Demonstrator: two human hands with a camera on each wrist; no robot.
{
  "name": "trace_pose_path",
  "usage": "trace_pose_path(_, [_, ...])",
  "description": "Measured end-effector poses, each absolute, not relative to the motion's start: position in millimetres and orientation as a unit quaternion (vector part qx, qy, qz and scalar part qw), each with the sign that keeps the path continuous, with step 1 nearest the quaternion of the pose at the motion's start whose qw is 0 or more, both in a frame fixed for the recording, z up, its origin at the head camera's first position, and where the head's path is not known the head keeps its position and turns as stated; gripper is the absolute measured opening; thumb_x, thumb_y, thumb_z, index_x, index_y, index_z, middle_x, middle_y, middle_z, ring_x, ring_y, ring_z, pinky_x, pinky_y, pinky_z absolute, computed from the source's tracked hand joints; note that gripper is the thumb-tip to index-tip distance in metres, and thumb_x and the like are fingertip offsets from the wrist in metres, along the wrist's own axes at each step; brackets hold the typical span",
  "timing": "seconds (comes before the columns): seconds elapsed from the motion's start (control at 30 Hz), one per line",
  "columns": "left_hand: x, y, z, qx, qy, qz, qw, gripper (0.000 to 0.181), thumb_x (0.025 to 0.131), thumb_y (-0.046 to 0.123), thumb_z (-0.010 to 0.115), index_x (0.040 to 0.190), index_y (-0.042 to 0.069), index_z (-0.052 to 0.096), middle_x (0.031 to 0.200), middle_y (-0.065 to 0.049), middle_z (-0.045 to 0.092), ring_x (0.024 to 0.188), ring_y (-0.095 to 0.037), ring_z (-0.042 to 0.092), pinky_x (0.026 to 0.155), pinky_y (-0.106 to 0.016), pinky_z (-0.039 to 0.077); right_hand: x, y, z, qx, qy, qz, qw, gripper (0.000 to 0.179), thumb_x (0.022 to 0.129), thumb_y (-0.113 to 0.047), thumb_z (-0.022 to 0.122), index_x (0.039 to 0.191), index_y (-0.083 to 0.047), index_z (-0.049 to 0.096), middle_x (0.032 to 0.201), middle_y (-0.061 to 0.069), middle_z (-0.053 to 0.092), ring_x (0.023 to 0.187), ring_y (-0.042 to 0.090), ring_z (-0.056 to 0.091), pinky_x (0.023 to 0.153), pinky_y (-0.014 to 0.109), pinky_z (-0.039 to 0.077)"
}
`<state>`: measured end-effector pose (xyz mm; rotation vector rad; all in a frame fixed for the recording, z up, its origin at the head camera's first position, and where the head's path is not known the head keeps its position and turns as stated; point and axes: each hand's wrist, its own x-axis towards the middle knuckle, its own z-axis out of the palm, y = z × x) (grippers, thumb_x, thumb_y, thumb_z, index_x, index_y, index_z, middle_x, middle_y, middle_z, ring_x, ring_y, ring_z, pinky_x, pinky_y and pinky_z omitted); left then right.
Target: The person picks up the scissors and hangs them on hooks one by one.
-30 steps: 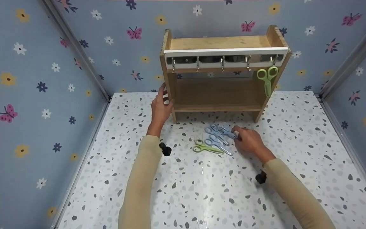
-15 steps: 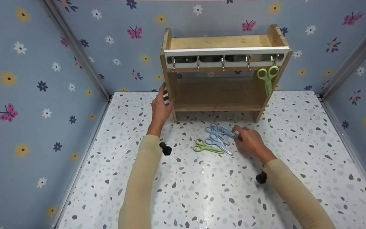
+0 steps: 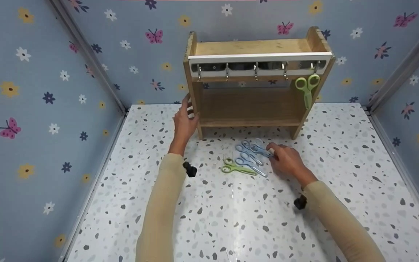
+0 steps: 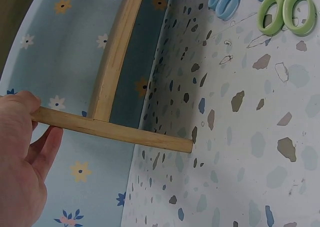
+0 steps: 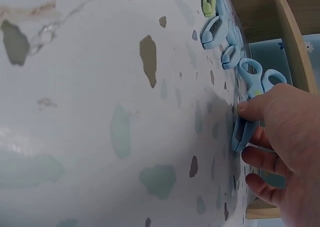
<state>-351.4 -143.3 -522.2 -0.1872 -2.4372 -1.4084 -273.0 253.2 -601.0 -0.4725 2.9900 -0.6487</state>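
A wooden shelf (image 3: 251,105) stands at the back with a row of metal hooks (image 3: 256,71) along its front. My left hand (image 3: 184,123) grips its left side panel (image 4: 125,132), thumb and fingers on opposite faces. Below the shelf, my right hand (image 3: 287,160) pinches a pair of light-blue scissors (image 5: 254,82) by the blade end, low over the speckled tabletop. The handle loops point away from the palm. Beside them lie two more blue scissors (image 3: 256,168) and a green pair (image 3: 240,169), bunched together and partly overlapping.
Another pair of green scissors (image 3: 307,92) hangs from the rightmost hook. The speckled tabletop (image 3: 209,218) runs up to flower-patterned panels (image 3: 86,54) at the back and both sides. Black camera mounts (image 3: 190,170) protrude from both wrists.
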Motion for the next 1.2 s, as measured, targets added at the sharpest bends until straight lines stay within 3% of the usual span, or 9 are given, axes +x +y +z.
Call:
trace_pose_path(0.4, [-351.6,-142.9,-521.4,-0.060,-0.854,-0.493,0.155,0.077,0.110,0.008,0.071,0.178,0.013,0.033,0.165,-0.026,0.059,0.140,-0.044,0.072,0.112,-0.052,0.066,-273.0,250.8,-592.3,-0.141,0.967,-0.207,0.035,0.036,0.103,-0.011,0.072,0.139,-0.016,0.070,0.103,0.013,0.077,0.085,0.029,0.068,0.082,0.051,0.059])
trace_pose_path(0.67, [-351.3,-142.1,-520.5,-0.050,-0.858,-0.489,0.149,0.077,0.111,0.009,0.069,0.178,0.014,0.032,0.165,-0.026,0.059,0.140,-0.043,0.072,0.113,-0.053,0.066,-273.0,251.8,-588.6,-0.150,0.967,-0.207,0.006,0.034,0.104,-0.011,0.072,0.137,-0.014,0.071,0.102,0.014,0.078,0.081,0.029,0.066,0.077,0.051,0.057])
trace_pose_path(0.9, [-350.6,-141.4,-519.7,-0.043,-0.860,-0.487,0.144,0.077,0.111,0.008,0.069,0.178,0.016,0.031,0.166,-0.025,0.059,0.141,-0.042,0.072,0.114,-0.052,0.066,-274.5,252.4,-584.2,-0.139,0.966,-0.217,0.003,0.036,0.105,-0.009,0.072,0.140,-0.014,0.071,0.117,0.017,0.081,0.096,0.034,0.074,0.088,0.056,0.062])
trace_pose_path(1.2, [-350.3,-141.3,-520.3,-0.046,-0.858,-0.490,0.147,0.078,0.111,0.008,0.069,0.178,0.016,0.031,0.165,-0.024,0.060,0.140,-0.042,0.073,0.113,-0.053,0.066,-276.4,253.2,-576.2,-0.133,0.964,-0.228,-0.001,0.032,0.107,-0.009,0.071,0.139,-0.013,0.068,0.109,0.017,0.083,0.088,0.032,0.073,0.083,0.054,0.063])
